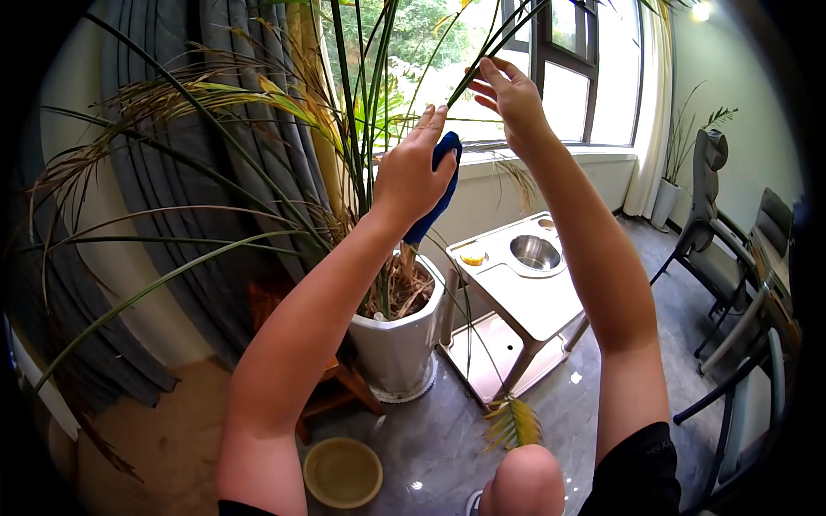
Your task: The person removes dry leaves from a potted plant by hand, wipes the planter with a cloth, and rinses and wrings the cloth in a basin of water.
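My left hand, at twelve o'clock, has its thumb closed against a soft, bunched blue cloth, which hangs in folds below my grip; the fingers lie nearly straight, their tips at a slim, smooth green stem, and I cannot tell whether they press it through the fabric. My right hand, at one o'clock, pinches that same stem between thumb and bent fingers, the lower fingers loosely spread. The stem slants up toward one o'clock, part of a tall plant whose dry, frayed, straw-coloured leaves droop toward ten o'clock. At six o'clock its glossy white faceted pot holds brown, fibrous matter at the base. At four o'clock is a pale, smooth, two-tiered stand with a round, shiny metal bowl set in its top and a small yellow piece near the bowl. A shallow, round, olive basin sits between six and seven on the glossy grey floor, and a feathery yellow-green frond shows at five. Heavy grey pleated curtains hang at ten.
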`<state>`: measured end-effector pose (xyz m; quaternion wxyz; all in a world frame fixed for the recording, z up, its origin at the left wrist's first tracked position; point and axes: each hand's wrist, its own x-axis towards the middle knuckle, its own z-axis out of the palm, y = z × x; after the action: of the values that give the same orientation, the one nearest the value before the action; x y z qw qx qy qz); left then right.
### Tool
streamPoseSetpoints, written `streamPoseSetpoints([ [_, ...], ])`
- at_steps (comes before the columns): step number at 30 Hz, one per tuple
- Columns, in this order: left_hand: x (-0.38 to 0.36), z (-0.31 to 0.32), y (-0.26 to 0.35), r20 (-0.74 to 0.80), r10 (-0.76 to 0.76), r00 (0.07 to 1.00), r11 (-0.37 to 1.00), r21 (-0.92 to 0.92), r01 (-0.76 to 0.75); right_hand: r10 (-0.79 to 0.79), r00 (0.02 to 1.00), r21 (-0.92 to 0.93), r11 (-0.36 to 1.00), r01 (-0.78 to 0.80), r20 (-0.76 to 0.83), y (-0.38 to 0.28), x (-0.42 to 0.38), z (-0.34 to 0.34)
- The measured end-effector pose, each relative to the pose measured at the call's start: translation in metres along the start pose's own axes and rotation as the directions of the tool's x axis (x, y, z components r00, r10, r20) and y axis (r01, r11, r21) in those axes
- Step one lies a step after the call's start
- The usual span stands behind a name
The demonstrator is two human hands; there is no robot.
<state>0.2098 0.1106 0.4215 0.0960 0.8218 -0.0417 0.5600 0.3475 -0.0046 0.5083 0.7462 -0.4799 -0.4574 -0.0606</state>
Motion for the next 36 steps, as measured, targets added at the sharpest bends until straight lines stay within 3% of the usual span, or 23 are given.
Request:
streamPoseSetpoints([
  [2, -0.002, 0.002, -0.001, 0.036, -0.050, 0.998, 0.999, -0.002, 0.051, -0.010, 0.999, -0.016, 1.000, 0.009, -0.041, 0.003, -0.009, -0.001],
  [6, -0.008, 0.001, 0.000, 0.066, -0.051, 0.997, 0.999, 0.010, 0.050, 0.009, 0.998, 0.037, 0.999, -0.011, 0.064, 0.010, -0.029, 0.000],
  [8, -0.018, -0.001, 0.005, 0.000, -0.040, 0.999, 0.999, -0.020, 0.040, -0.157, 0.981, -0.154, 0.978, 0.138, -0.118, 0.018, -0.046, -0.001],
  [10, -0.038, -0.009, 0.014, -0.032, -0.177, 0.984, 0.976, -0.132, 0.172, -0.212, 0.963, -0.192, 0.965, 0.179, -0.167, 0.029, -0.088, 0.002],
  [11, -0.050, -0.021, 0.027, 0.082, -0.320, 0.944, 0.920, -0.210, 0.330, -0.159, 0.980, -0.201, 0.971, 0.133, -0.119, 0.035, -0.117, 0.005],
  [12, -0.074, -0.017, 0.025, 0.058, -0.324, 0.944, 0.887, -0.330, 0.324, -0.101, 0.994, -0.234, 0.968, 0.091, -0.034, 0.044, -0.148, 0.008],
  [13, -0.098, -0.015, 0.023, 0.101, -0.365, 0.926, 0.831, -0.412, 0.373, -0.041, 0.997, -0.101, 0.994, 0.048, 0.070, 0.058, -0.180, 0.012],
  [14, -0.124, -0.013, 0.021, 0.151, -0.405, 0.902, 0.763, -0.488, 0.425, 0.169, 0.971, 0.015, 0.985, -0.174, 0.170, 0.067, -0.215, 0.016],
  [16, -0.184, -0.010, 0.019, 0.225, -0.499, 0.837, 0.652, -0.539, 0.533, 0.445, 0.814, 0.125, 0.845, -0.520, 0.373, 0.080, -0.273, 0.022],
  [17, -0.209, -0.016, 0.025, 0.266, -0.549, 0.792, 0.590, -0.548, 0.593, 0.518, 0.728, 0.111, 0.776, -0.621, 0.449, 0.101, -0.300, 0.018],
  [20, -0.294, -0.013, 0.021, 0.376, -0.721, 0.582, 0.279, -0.611, 0.741, 0.617, 0.472, 0.186, 0.471, -0.863, 0.630, 0.137, -0.368, 0.012],
  [21, -0.315, -0.015, 0.020, 0.378, -0.729, 0.570, 0.272, -0.604, 0.749, 0.639, 0.397, 0.161, 0.395, -0.904, 0.659, 0.142, -0.381, 0.011],
  [23, -0.349, -0.019, 0.019, 0.619, -0.683, 0.388, -0.258, -0.702, 0.664, 0.683, 0.273, 0.097, 0.286, -0.953, 0.678, 0.150, -0.400, 0.009],
  [24, -0.358, -0.020, 0.017, 0.622, -0.689, 0.371, -0.268, -0.695, 0.667, 0.687, 0.259, 0.094, 0.268, -0.959, 0.679, 0.154, -0.407, 0.008],
  [26, -0.371, -0.022, 0.007, 0.667, -0.601, 0.440, -0.253, -0.682, 0.687, 0.618, 0.128, 0.117, 0.059, -0.991, 0.776, 0.166, -0.417, 0.009],
  [27, -0.378, -0.024, -0.003, 0.697, -0.581, 0.421, -0.312, -0.668, 0.675, 0.586, 0.093, 0.147, -0.046, -0.988, 0.805, 0.180, -0.423, 0.009],
  [28, -0.381, -0.024, -0.010, 0.681, -0.646, 0.346, -0.354, -0.668, 0.655, 0.642, 0.051, 0.131, -0.078, -0.988, 0.765, 0.185, -0.423, 0.011],
  [30, -0.388, -0.023, -0.016, 0.579, -0.777, 0.247, -0.293, -0.680, 0.673, 0.744, -0.066, 0.036, -0.121, -0.992, 0.665, 0.194, -0.414, 0.012],
  [31, -0.399, -0.019, -0.018, 0.593, -0.775, 0.216, -0.319, -0.664, 0.677, 0.755, -0.026, 0.048, -0.076, -0.996, 0.656, 0.195, -0.412, 0.016],
  [33, -0.419, -0.008, -0.021, 0.460, -0.832, 0.311, -0.039, -0.608, 0.793, 0.801, 0.110, 0.116, 0.051, -0.992, 0.588, 0.199, -0.419, 0.021],
  [36, -0.425, 0.000, -0.015, 0.500, -0.807, 0.316, -0.003, -0.537, 0.843, 0.823, 0.158, 0.172, 0.074, -0.982, 0.546, 0.188, -0.430, 0.015],
])
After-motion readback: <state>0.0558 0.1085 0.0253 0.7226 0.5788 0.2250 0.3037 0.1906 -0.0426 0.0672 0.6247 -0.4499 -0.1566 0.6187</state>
